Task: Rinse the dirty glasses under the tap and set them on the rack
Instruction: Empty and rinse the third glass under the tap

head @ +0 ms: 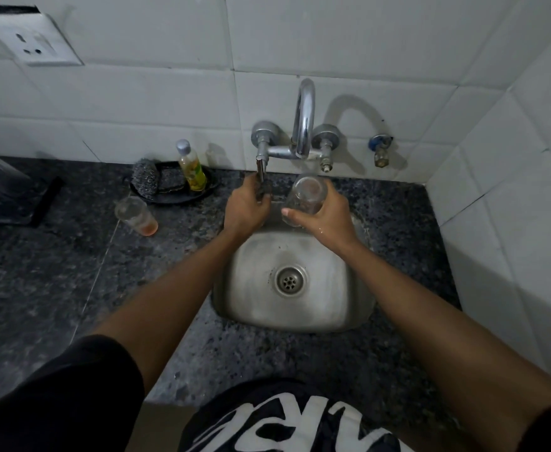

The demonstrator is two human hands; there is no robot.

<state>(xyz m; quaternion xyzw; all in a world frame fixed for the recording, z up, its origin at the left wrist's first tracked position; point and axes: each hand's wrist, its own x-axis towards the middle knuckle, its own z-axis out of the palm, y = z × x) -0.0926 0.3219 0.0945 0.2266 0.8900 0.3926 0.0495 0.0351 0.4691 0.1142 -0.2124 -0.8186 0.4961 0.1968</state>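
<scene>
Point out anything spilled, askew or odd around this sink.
Nothing spilled or broken. One clear drinking glass with orange dregs stands on the dark granite counter, unrinsed. The right hand holds another clear glass tilted over the steel sink.

Only lettering I get is big white block print on the black shirt [287, 425] at bottom edge, cut off, unreadable. Label on the bottle [193, 168] is too small to read.
</scene>
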